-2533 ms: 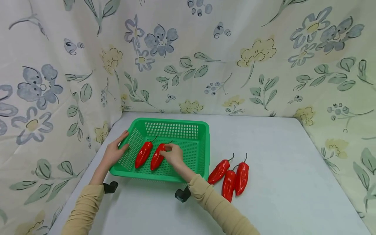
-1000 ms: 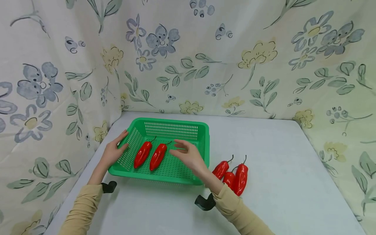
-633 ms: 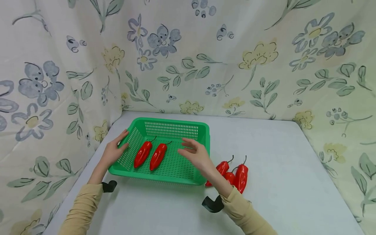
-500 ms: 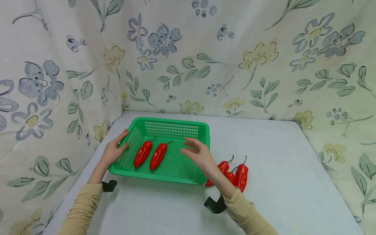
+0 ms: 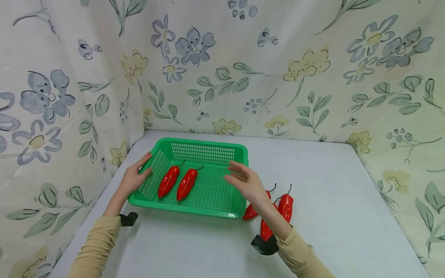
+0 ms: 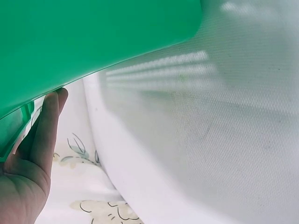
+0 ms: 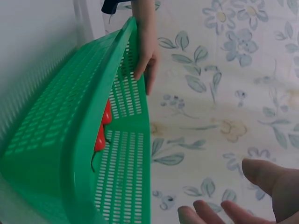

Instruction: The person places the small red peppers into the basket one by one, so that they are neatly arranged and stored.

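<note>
Hovering by the right wall of the green basket [image 5: 215, 214] in the head view, the right hand [image 5: 251, 188] has its fingers parted around nothing. Earlier they were on the right pepper [image 5: 187, 185] inside; since then the hand has drawn away to the right, and that pepper lies loose beside the left pepper [image 5: 168, 182], so it looks released and the hand free. Three peppers [image 5: 286, 205] remain on the worktop [image 5: 333, 185], right of the basket. The left wrist view shows the left hand [image 6: 35, 168] with fingers outside the basket's left end. The right wrist view puts its thumb inside, apparently gripping that wall; the right fingers, nearer, spread empty.
</note>
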`<state>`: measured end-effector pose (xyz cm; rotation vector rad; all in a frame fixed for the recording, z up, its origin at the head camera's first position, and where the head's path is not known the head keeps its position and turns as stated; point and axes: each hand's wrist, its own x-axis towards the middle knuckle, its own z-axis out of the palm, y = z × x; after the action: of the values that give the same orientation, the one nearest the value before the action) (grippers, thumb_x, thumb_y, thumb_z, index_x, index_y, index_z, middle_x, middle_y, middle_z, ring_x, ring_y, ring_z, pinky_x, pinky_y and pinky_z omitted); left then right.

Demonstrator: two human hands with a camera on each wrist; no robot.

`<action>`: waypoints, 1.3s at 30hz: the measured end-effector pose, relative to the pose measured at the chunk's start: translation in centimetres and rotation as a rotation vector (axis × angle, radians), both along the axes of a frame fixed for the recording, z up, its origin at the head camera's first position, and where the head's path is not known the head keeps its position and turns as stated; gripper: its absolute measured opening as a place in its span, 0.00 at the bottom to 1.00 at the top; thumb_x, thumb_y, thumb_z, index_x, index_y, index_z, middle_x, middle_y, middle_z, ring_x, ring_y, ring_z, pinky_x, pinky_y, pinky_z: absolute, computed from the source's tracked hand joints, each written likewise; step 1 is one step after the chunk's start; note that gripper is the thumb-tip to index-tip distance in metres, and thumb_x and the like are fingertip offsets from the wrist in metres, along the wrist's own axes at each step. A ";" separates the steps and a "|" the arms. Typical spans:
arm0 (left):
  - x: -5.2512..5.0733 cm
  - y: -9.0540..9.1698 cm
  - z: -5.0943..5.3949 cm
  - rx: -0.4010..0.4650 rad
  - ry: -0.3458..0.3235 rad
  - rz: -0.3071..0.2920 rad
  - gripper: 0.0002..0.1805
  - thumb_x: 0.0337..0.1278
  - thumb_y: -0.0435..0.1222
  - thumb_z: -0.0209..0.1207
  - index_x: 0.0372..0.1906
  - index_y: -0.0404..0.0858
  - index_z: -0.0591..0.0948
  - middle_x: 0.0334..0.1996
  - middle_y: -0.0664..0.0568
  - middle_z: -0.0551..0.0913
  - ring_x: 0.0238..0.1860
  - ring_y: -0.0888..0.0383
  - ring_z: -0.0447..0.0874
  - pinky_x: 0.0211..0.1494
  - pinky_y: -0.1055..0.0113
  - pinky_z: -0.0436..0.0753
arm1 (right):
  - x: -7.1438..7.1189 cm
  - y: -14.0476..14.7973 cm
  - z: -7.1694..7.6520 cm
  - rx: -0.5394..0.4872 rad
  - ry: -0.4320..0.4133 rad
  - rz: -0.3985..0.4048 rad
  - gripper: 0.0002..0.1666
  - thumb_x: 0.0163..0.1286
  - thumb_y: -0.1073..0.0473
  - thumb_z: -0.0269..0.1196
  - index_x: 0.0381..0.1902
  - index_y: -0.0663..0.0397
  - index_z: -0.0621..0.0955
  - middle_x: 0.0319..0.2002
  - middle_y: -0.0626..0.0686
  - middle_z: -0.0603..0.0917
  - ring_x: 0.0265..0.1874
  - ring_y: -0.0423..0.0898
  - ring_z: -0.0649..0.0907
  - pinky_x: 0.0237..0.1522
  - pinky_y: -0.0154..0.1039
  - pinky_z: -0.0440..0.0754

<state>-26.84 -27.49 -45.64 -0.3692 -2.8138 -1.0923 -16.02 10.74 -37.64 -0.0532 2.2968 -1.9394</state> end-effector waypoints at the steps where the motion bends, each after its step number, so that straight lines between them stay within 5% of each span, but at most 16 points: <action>1: 0.0 0.0 0.0 0.000 0.001 0.000 0.30 0.65 0.34 0.53 0.71 0.37 0.62 0.73 0.43 0.58 0.70 0.35 0.56 0.67 0.37 0.62 | 0.1 0.2 0.0 -0.001 0.002 -0.001 0.31 0.67 0.53 0.62 0.67 0.43 0.68 0.64 0.53 0.74 0.64 0.53 0.74 0.61 0.52 0.75; 20: 0.0 0.1 0.2 0.004 -0.009 0.005 0.30 0.66 0.34 0.52 0.71 0.38 0.62 0.73 0.45 0.57 0.71 0.36 0.56 0.67 0.38 0.62 | 1.0 4.4 -0.2 0.041 -0.002 -0.087 0.31 0.68 0.51 0.60 0.68 0.45 0.67 0.66 0.54 0.71 0.65 0.53 0.72 0.62 0.54 0.73; 39: 0.0 0.1 0.0 0.015 -0.026 0.012 0.30 0.66 0.34 0.53 0.72 0.39 0.61 0.74 0.46 0.56 0.72 0.37 0.55 0.67 0.38 0.62 | 1.7 9.6 -1.5 0.217 0.024 -0.199 0.33 0.71 0.50 0.56 0.70 0.51 0.63 0.66 0.59 0.70 0.65 0.57 0.72 0.62 0.56 0.71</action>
<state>-26.83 -27.44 -45.66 -0.3383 -2.8244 -1.1232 -14.37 20.32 -39.11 0.1813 2.6025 -1.7657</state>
